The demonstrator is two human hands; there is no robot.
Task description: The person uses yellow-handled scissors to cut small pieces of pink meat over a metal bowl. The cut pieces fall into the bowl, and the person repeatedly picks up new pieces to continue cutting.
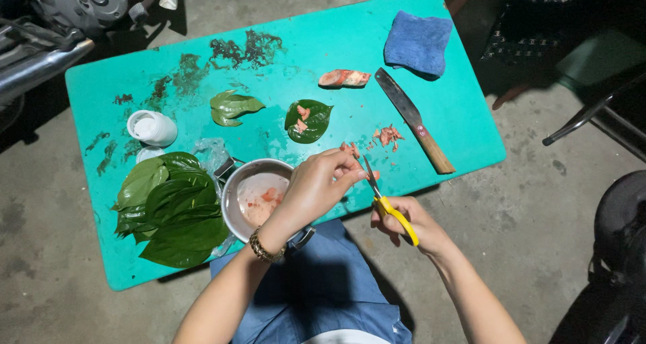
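Note:
My right hand [402, 221] grips yellow-handled scissors [385, 200], blades pointing up toward my left hand [321, 184]. The left hand pinches a small pinkish-orange piece [350, 148] at the fingertips, right at the blade tips, over the near edge of the turquoise table [350, 54]. Just below the left hand sits a metal bowl [232, 194] with pinkish bits inside. A green leaf [309, 120] with two pink pieces on it lies beyond the hands. Loose pink scraps [389, 135] lie beside it.
A stack of green leaves [171, 206] fills the near left. A folded leaf [231, 107], a white lidded jar [152, 128], a larger pink chunk [344, 79], a wooden-handled knife [414, 120] and a blue cloth [418, 43] lie on the table. Chair legs [582, 118] stand at right.

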